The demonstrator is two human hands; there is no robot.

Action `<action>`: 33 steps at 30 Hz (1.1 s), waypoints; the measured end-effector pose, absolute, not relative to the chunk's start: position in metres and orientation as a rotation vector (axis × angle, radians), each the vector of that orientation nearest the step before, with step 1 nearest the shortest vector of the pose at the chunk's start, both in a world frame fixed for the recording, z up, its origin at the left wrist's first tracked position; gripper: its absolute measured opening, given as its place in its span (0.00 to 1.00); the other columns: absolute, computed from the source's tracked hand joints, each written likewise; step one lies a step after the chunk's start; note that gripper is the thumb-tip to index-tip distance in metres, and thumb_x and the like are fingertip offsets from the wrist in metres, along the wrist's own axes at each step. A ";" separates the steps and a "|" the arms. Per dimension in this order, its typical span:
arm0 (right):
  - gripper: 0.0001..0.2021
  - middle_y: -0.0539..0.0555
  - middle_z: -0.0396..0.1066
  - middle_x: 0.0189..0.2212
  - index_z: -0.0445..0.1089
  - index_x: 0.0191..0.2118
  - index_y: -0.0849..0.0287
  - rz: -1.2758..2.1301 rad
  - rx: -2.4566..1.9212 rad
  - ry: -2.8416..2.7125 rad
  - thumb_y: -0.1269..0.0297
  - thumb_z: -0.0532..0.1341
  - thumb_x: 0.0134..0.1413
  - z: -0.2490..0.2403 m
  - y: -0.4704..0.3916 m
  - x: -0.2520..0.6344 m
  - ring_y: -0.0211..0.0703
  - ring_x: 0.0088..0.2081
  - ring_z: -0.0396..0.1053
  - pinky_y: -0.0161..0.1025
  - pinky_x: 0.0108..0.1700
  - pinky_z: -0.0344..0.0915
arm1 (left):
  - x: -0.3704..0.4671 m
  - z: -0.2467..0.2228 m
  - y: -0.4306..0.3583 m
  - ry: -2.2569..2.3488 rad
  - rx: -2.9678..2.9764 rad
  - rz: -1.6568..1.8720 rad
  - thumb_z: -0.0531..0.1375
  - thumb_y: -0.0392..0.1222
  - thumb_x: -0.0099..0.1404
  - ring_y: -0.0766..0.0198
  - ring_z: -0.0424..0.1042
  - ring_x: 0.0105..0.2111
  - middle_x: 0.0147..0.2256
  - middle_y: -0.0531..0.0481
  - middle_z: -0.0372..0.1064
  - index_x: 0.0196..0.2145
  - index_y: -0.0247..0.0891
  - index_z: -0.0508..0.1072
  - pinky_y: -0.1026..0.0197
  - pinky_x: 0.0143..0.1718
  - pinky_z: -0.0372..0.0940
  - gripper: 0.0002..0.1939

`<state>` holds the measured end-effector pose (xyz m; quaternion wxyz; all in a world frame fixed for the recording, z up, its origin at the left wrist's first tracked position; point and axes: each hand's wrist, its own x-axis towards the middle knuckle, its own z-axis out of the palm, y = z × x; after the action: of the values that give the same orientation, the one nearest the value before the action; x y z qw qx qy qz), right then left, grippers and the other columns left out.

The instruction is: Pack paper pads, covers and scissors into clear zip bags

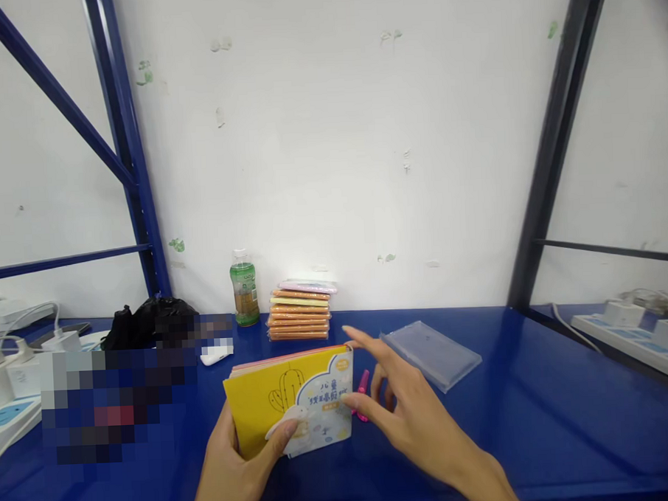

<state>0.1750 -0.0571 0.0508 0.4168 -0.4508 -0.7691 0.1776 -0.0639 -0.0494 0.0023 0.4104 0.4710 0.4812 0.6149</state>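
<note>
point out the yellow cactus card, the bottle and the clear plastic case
Yellow cactus card (279,393): head view, on its cactus drawing.
Bottle (245,290): head view, mid-body.
Clear plastic case (431,355): head view, middle of its upper face.

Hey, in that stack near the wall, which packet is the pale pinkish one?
The top packet: it's pale pinkish-lilac and juts out to the right. The packets below look mostly orange, with one pale yellow.
</note>
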 end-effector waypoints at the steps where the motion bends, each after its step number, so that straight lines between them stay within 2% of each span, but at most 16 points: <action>1: 0.31 0.46 0.69 0.59 0.53 0.68 0.26 0.401 -1.128 -1.964 0.57 0.63 0.66 0.052 -0.058 0.175 0.36 0.30 0.70 0.43 0.40 0.72 | -0.063 0.003 -0.049 1.209 1.180 1.560 0.79 0.48 0.45 0.42 0.83 0.42 0.43 0.47 0.84 0.49 0.43 0.74 0.54 0.37 0.81 0.35; 5: 0.19 0.46 0.75 0.49 0.65 0.61 0.32 0.274 -1.150 -1.966 0.58 0.61 0.68 0.052 -0.057 0.173 0.37 0.28 0.71 0.42 0.39 0.70 | -0.062 0.004 -0.051 1.187 1.192 1.563 0.79 0.48 0.45 0.43 0.83 0.43 0.45 0.48 0.84 0.55 0.45 0.68 0.55 0.37 0.81 0.41; 8: 0.20 0.47 0.78 0.42 0.65 0.62 0.36 0.277 -1.161 -1.947 0.57 0.62 0.68 0.048 -0.056 0.170 0.38 0.26 0.71 0.41 0.36 0.69 | -0.062 0.005 -0.052 1.194 1.210 1.556 0.79 0.48 0.45 0.43 0.83 0.43 0.44 0.47 0.84 0.53 0.44 0.70 0.56 0.37 0.81 0.39; 11: 0.21 0.47 0.78 0.37 0.63 0.64 0.38 0.320 -1.161 -1.972 0.53 0.61 0.68 0.050 -0.056 0.171 0.40 0.27 0.72 0.41 0.36 0.69 | -0.063 0.006 -0.051 1.203 1.148 1.515 0.79 0.48 0.43 0.41 0.84 0.41 0.41 0.46 0.85 0.47 0.42 0.76 0.54 0.34 0.81 0.33; 15: 0.21 0.52 0.77 0.49 0.60 0.65 0.43 0.257 -1.239 -1.822 0.49 0.55 0.70 0.057 -0.046 0.197 0.42 0.32 0.75 0.41 0.37 0.71 | -0.066 0.006 -0.048 1.216 1.096 1.472 0.79 0.50 0.43 0.39 0.84 0.37 0.37 0.43 0.86 0.39 0.39 0.81 0.50 0.34 0.82 0.26; 18: 0.21 0.55 0.75 0.54 0.64 0.62 0.47 -0.008 -1.594 -1.701 0.46 0.50 0.71 0.052 -0.028 0.238 0.51 0.46 0.77 0.44 0.46 0.71 | -0.066 0.007 -0.046 1.213 1.124 1.440 0.78 0.51 0.45 0.41 0.84 0.36 0.37 0.42 0.86 0.37 0.38 0.81 0.50 0.37 0.81 0.24; 19: 0.22 0.55 0.74 0.57 0.64 0.63 0.47 -0.128 -1.779 -1.699 0.47 0.48 0.72 0.048 -0.023 0.253 0.54 0.55 0.73 0.47 0.52 0.69 | -0.066 0.007 -0.047 1.208 1.127 1.443 0.78 0.52 0.45 0.41 0.85 0.35 0.37 0.42 0.86 0.36 0.38 0.81 0.50 0.37 0.81 0.23; 20: 0.23 0.60 0.72 0.59 0.64 0.64 0.52 -0.149 -1.857 -1.704 0.50 0.49 0.71 0.043 -0.018 0.267 0.58 0.61 0.67 0.50 0.56 0.66 | -0.065 0.007 -0.047 1.203 1.124 1.449 0.78 0.52 0.45 0.42 0.85 0.34 0.37 0.43 0.86 0.36 0.38 0.81 0.50 0.36 0.81 0.24; 21: 0.22 0.63 0.71 0.60 0.66 0.63 0.56 -0.151 -1.922 -1.713 0.54 0.52 0.70 0.036 -0.014 0.279 0.62 0.63 0.65 0.52 0.57 0.65 | -0.064 0.008 -0.047 1.200 1.118 1.461 0.78 0.53 0.45 0.42 0.85 0.33 0.37 0.43 0.86 0.37 0.38 0.81 0.51 0.35 0.81 0.24; 23: 0.19 0.66 0.75 0.55 0.71 0.58 0.59 -0.100 -2.008 -1.758 0.59 0.58 0.64 0.025 -0.009 0.295 0.66 0.60 0.68 0.53 0.55 0.66 | -0.062 0.009 -0.048 1.200 1.097 1.487 0.78 0.53 0.44 0.43 0.85 0.32 0.36 0.43 0.86 0.37 0.38 0.81 0.51 0.34 0.81 0.25; 26: 0.17 0.62 0.80 0.45 0.75 0.54 0.56 -0.023 -2.071 -1.840 0.59 0.61 0.62 0.014 -0.008 0.300 0.62 0.50 0.75 0.50 0.51 0.68 | -0.060 0.010 -0.050 1.193 1.083 1.497 0.79 0.53 0.43 0.41 0.85 0.35 0.38 0.42 0.86 0.36 0.38 0.81 0.52 0.35 0.81 0.25; 28: 0.22 0.64 0.78 0.48 0.71 0.59 0.59 -0.028 -2.103 -1.844 0.54 0.57 0.65 0.013 -0.008 0.296 0.63 0.51 0.73 0.51 0.52 0.67 | -0.059 0.011 -0.050 1.185 1.081 1.504 0.78 0.54 0.43 0.40 0.84 0.38 0.39 0.42 0.86 0.36 0.38 0.80 0.53 0.36 0.81 0.25; 30: 0.29 0.69 0.74 0.53 0.65 0.65 0.64 -0.046 -2.157 -1.810 0.50 0.55 0.67 0.013 -0.006 0.292 0.69 0.56 0.69 0.56 0.53 0.65 | -0.059 0.012 -0.051 1.185 1.073 1.506 0.78 0.53 0.43 0.38 0.84 0.39 0.39 0.42 0.86 0.36 0.39 0.80 0.52 0.36 0.81 0.25; 33: 0.33 0.72 0.71 0.56 0.60 0.68 0.67 -0.018 -2.243 -1.772 0.51 0.58 0.65 0.011 -0.002 0.291 0.73 0.58 0.66 0.60 0.53 0.64 | -0.058 0.013 -0.052 1.196 1.049 1.520 0.79 0.52 0.43 0.37 0.84 0.40 0.38 0.41 0.86 0.36 0.39 0.80 0.50 0.36 0.81 0.25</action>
<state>0.2907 -0.0023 0.0112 0.1409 -0.7769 -0.6136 -0.0062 -0.0576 -0.0521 0.0133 0.4535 0.4250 0.4844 0.6157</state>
